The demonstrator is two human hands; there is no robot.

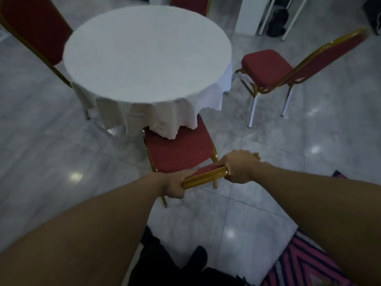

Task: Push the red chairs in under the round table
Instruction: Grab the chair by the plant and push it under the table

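A red chair (35,29) stands at the left of the round table (147,56). The left hand (175,185) and the right hand (239,169) both grip the gold top rail of the near chair (179,149) (its seat is partly under the tablecloth). Another chair (266,68) stands at the right, apart from the table.

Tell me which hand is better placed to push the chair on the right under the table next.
Right hand, probably. Both hands grip the near chair, but the right one sits nearer the pulled-out right chair; the left hand would have to cross over.
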